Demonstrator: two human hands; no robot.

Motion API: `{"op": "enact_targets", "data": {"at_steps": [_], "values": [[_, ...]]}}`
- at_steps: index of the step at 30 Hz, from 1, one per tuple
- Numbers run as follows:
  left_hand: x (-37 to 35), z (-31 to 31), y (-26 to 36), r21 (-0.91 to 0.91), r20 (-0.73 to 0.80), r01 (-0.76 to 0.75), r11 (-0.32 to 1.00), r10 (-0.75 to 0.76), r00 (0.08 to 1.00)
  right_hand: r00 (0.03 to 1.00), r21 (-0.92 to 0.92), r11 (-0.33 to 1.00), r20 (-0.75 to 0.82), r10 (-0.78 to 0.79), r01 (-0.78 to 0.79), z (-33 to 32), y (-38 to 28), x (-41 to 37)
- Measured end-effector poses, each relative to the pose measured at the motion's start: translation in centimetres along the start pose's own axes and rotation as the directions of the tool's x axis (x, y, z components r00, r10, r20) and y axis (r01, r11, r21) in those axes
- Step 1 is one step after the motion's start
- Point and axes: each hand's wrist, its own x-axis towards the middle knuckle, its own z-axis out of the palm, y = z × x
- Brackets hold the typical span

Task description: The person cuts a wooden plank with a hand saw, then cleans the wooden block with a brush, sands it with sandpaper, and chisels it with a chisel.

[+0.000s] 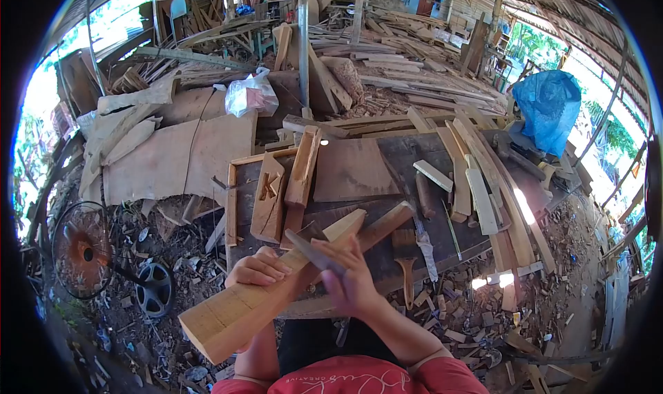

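A long, light wooden block lies slantwise in front of me, its thick near end jutting out past the bench edge. My left hand is closed over its upper side, fingers bent across the wood. In my right hand I grip what looks like a flat grey metal file, its blade angled across the block; the hand is slightly blurred. Beneath the block, a darker wooden bar crosses toward the right. Behind it stand a block with a K-shaped cutout and a grooved wooden piece.
On the dark bench to the right lie a paintbrush, a round wooden mallet-like piece and several long boards. A standing fan is at the left. Wood scraps cover the ground; a metal post rises behind.
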Motion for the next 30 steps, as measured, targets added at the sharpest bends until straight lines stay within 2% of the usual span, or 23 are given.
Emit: {"op": "enact_targets", "data": {"at_steps": [1, 2, 4, 6, 8, 9, 10, 11, 12, 13, 15, 17, 19, 20, 21, 22, 23, 24, 25, 27, 28, 30], "values": [[0.9, 1.2, 0.5, 0.036, -0.049, 0.013, 0.999, -0.011, 0.999, 1.0, -0.013, 1.0, 0.002, -0.019, 0.019, 0.0, 0.2, -0.4], [1.4, 1.8, 0.9, 0.071, -0.098, 0.026, 0.997, -0.019, 0.995, 0.991, -0.023, 0.993, -0.058, 0.117, -0.118, 0.9, 3.4, -1.1], [-0.2, -0.5, -0.2, 0.089, -0.052, 0.029, 0.996, -0.024, 0.998, 0.905, -0.263, 0.886, 0.09, 0.416, -0.381, -2.0, 6.0, 1.0], [-0.7, -1.0, -0.4, 0.101, -0.007, 0.03, 0.994, -0.029, 1.0, 0.909, -0.313, 0.883, 0.115, 0.402, -0.351, -3.1, 8.3, 1.5], [-0.3, -0.2, -0.4, -0.02, -0.169, 0.053, 0.998, -0.056, 0.984, 0.91, -0.364, 0.876, 0.145, 0.388, -0.316, -3.4, 8.4, 2.3], [-0.4, -0.3, -0.4, -0.018, -0.177, 0.056, 0.998, -0.058, 0.982, 0.917, -0.401, 0.881, 0.195, 0.348, -0.249, -3.2, 8.2, 2.3], [-0.4, -0.5, -0.7, -0.139, -0.191, 0.09, 0.986, -0.116, 0.975, 0.919, -0.431, 0.884, 0.247, 0.307, -0.18, -3.1, 7.7, 2.6], [-0.3, -0.8, -0.8, -0.257, -0.199, 0.119, 0.959, -0.173, 0.965, 0.916, -0.428, 0.886, 0.257, 0.308, -0.178, -3.1, 7.2, 3.1], [-0.2, -1.5, -0.6, -0.287, -0.138, 0.182, 0.94, -0.229, 0.964, 0.92, -0.378, 0.915, 0.292, 0.263, -0.141, -3.1, 6.7, 3.7], [-0.5, -1.4, -0.3, -0.279, -0.147, 0.184, 0.942, -0.231, 0.962, 0.921, -0.325, 0.94, 0.325, 0.215, -0.105, -3.0, 6.1, 4.0], [-0.3, -1.3, -0.2, -0.219, -0.344, 0.251, 0.943, -0.315, 0.885, 0.916, -0.307, 0.951, 0.365, 0.164, -0.048, -2.2, 5.2, 4.6], [-0.2, -1.5, 0.2, -0.183, -0.361, 0.252, 0.95, -0.303, 0.882, 0.915, -0.292, 0.956, 0.388, 0.109, 0.01, -1.8, 4.7, 5.5], [0.0, -2.0, 1.0, -0.153, -0.382, 0.261, 0.953, -0.301, 0.874, 0.867, -0.349, 0.936, 0.448, 0.218, -0.055, -1.8, 4.3, 6.0], [0.3, -2.4, 2.0, -0.114, -0.364, 0.206, 0.972, -0.234, 0.901, 0.867, -0.347, 0.936, 0.45, 0.217, -0.054, -1.5, 4.3, 6.0], [0.5, -3.0, 2.8, -0.077, -0.344, 0.15, 0.986, -0.168, 0.924, 0.901, -0.398, 0.917, 0.382, 0.208, -0.043, -1.1, 4.4, 5.8], [0.4, -3.5, 3.3, -0.075, -0.348, 0.155, 0.985, -0.171, 0.922, 0.929, -0.446, 0.894, 0.314, 0.197, -0.039, -0.7, 4.6, 5.4], [0.3, -3.9, 3.8, -0.058, -0.366, 0.057, 0.997, -0.074, 0.928, 0.925, -0.442, 0.896, 0.32, 0.202, -0.043, -0.1, 5.3, 4.8], [0.2, -4.3, 4.2, -0.038, -0.379, -0.044, 0.998, 0.026, 0.925, 0.954, -0.462, 0.887, 0.259, 0.149, -0.013, 0.7, 6.4, 4.3], [0.1, -4.7, 4.6, -0.036, -0.376, -0.042, 0.998, 0.026, 0.926, 0.977, -0.485, 0.875, 0.191, 0.091, 0.013, 1.1, 6.3, 4.4], [0.1, -5.2, 5.3, -0.073, -0.465, -0.078, 0.994, 0.035, 0.884, 0.968, -0.462, 0.887, 0.222, 0.116, 0.0, 1.5, 6.0, 4.6], [0.6, -4.1, 5.7, -0.02, -0.593, -0.049, 0.999, 0.027, 0.805, 0.955, -0.442, 0.897, 0.26, 0.145, -0.015, 1.5, 5.5, 4.7], [0.3, -3.8, 6.1, -0.005, -0.605, -0.017, 1.0, 0.01, 0.796, 0.948, -0.433, 0.901, 0.285, 0.143, -0.006, 1.2, 5.0, 4.8]]}}
